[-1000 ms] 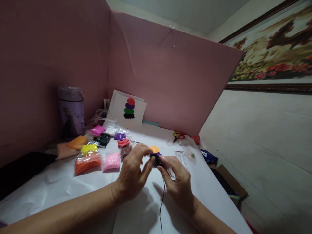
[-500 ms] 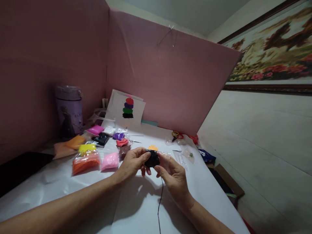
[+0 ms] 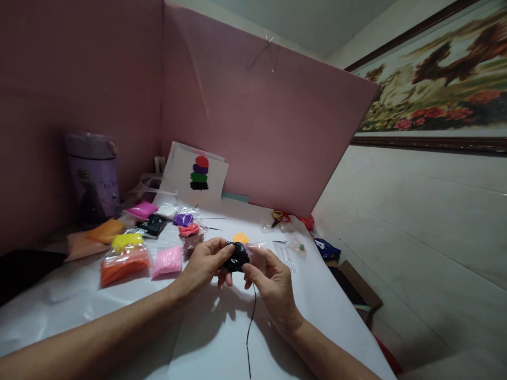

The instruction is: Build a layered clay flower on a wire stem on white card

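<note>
A small clear plastic bag of black clay [image 3: 237,257] is held up between both hands above the white sheet. My left hand [image 3: 208,258] pinches its left side, thumb on the front and fingers behind. My right hand [image 3: 273,282] grips the lower right side and the clear plastic end with thumb and fingers. Below the hands a thin black strand or line [image 3: 249,327] runs down the white paper [image 3: 209,338]. Just behind the bag an orange-yellow flat piece [image 3: 240,238] lies on the sheet.
Bags of coloured clay, including pink [image 3: 167,261], orange [image 3: 124,268] and purple [image 3: 182,219], lie at left. A purple tumbler [image 3: 93,179] stands behind them. A card with coloured patches [image 3: 214,182] leans at the back. Scissors [image 3: 280,217] and a clear plastic fork [image 3: 289,258] lie at right.
The view has shifted slightly, so everything sits further left in the picture. Both hands keep hold of the black clay bag, whose front now shows more shiny creases.
</note>
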A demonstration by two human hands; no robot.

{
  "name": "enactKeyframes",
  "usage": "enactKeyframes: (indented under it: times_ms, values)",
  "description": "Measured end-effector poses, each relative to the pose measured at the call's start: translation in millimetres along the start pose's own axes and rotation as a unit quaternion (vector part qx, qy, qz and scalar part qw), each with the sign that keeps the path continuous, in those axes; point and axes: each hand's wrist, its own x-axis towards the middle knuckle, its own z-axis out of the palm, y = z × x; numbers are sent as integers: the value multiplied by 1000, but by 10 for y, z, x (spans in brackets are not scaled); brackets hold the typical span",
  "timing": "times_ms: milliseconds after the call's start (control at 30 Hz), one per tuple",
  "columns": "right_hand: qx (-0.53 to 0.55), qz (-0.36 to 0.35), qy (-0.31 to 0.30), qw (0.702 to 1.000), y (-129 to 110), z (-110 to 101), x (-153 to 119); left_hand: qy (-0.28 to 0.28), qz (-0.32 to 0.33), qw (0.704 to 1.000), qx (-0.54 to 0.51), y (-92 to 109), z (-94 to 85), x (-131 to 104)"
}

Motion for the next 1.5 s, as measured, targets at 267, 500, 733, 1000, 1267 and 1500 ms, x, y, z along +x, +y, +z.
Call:
enactKeyframes:
  times_ms: [267,500,733,1000,1267,1500]
  values:
    - [30,55,-83,995,49,-40,41,-47,-25,998,19,35,-15,5]
    - [68,73,-124,987,54,-28,44,-31,-36,998,32,38,11,-31]
    - [73,98,-141,982,26,-41,30,-3,-30,999,28,28,65,-79]
    - [31,93,-122,988,14,-59,33,6,-9,1000,24,54,29,-21]
    - [55,94,-111,988,35,-69,77,5,-7,998,58,33,-20,-8]
    - [62,119,-180,974,32,-86,55,25,-12,997,74,22,26,-44]
